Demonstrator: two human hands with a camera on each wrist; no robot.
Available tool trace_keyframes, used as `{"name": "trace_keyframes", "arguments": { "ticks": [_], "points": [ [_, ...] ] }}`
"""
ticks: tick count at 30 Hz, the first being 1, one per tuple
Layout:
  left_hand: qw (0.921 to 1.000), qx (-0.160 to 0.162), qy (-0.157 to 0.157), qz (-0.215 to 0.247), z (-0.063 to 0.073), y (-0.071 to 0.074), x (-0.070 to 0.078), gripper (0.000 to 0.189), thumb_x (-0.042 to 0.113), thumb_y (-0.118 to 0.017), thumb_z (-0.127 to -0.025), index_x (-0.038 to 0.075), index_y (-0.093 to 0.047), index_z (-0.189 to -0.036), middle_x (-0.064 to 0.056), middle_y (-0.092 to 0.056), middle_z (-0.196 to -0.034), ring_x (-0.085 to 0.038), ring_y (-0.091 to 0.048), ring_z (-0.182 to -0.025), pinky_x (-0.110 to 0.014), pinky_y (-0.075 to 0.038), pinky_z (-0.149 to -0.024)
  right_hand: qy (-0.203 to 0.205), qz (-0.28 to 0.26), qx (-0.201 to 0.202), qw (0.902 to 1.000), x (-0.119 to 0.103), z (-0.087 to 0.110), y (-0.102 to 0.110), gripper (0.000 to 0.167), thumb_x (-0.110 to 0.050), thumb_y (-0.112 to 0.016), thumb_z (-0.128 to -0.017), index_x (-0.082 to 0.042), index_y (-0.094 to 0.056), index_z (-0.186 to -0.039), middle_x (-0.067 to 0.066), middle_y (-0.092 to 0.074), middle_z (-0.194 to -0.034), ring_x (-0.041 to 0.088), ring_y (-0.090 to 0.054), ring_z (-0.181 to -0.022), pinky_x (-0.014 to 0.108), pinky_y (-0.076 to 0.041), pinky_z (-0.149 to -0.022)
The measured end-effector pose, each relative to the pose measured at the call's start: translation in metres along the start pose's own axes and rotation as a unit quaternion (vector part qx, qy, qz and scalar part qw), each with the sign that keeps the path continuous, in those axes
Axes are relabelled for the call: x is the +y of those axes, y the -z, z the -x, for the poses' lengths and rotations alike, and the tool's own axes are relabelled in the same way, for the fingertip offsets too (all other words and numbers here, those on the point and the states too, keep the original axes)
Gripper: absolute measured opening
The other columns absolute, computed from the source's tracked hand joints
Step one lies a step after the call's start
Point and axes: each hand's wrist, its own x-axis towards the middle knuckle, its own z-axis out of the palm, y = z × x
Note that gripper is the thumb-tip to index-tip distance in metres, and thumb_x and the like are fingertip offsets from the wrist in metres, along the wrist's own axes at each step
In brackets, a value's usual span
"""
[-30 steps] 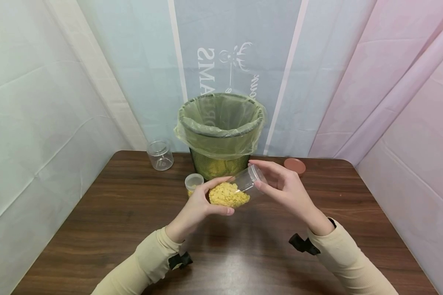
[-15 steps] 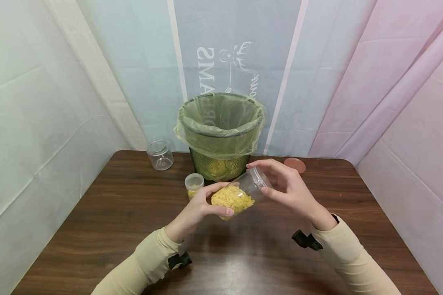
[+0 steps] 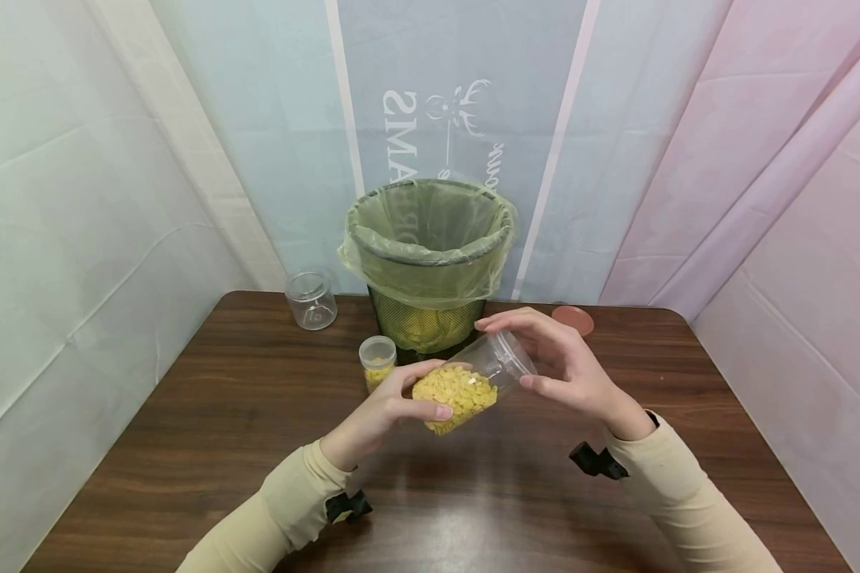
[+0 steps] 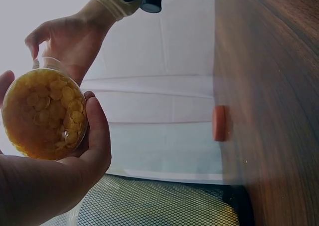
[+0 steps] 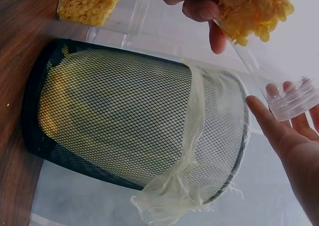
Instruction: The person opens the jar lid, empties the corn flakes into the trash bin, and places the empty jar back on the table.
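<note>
A clear plastic jar (image 3: 456,390) of yellow flakes is held tilted above the table, its threaded mouth up and to the right. My left hand (image 3: 383,410) grips it near the base, thumb on the near side. Around the threaded mouth curve the fingers and thumb of my right hand (image 3: 569,370). In the left wrist view the flakes (image 4: 47,113) show through the jar's round bottom. Beyond my left hand stands another clear jar (image 3: 377,364), partly filled with similar flakes.
Behind the hands stands a mesh wastebasket (image 3: 426,322) with a translucent yellowish liner. An empty clear jar (image 3: 311,302) is at the back left of the brown table (image 3: 208,414). A reddish-pink lid (image 3: 572,321) lies at the back right.
The jar's mouth end has shifted right with my right hand, and the flakes have settled toward the base. My left hand keeps its grip almost in place.
</note>
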Motion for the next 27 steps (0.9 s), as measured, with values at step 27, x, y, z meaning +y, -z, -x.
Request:
{"name": "trace_keyframes", "arguments": {
  "ticks": [27],
  "points": [
    [0.9941, 0.092, -0.044, -0.037, -0.010, -0.002, -0.004, 0.063, 0.003, -0.076, -0.073, 0.009, -0.052, -0.131, -0.011, -0.057, -0.119, -0.017, -0.058, -0.096, -0.028, -0.053, -0.077, -0.313, 0.166, 0.177, 0.9182, -0.001, -0.004, -0.010, 0.030, -0.027, -0.050, -0.099, -0.018, -0.058, -0.126, 0.004, -0.064, -0.120, 0.008, -0.059, -0.106, 0.018, -0.049, -0.081]
  ]
}}
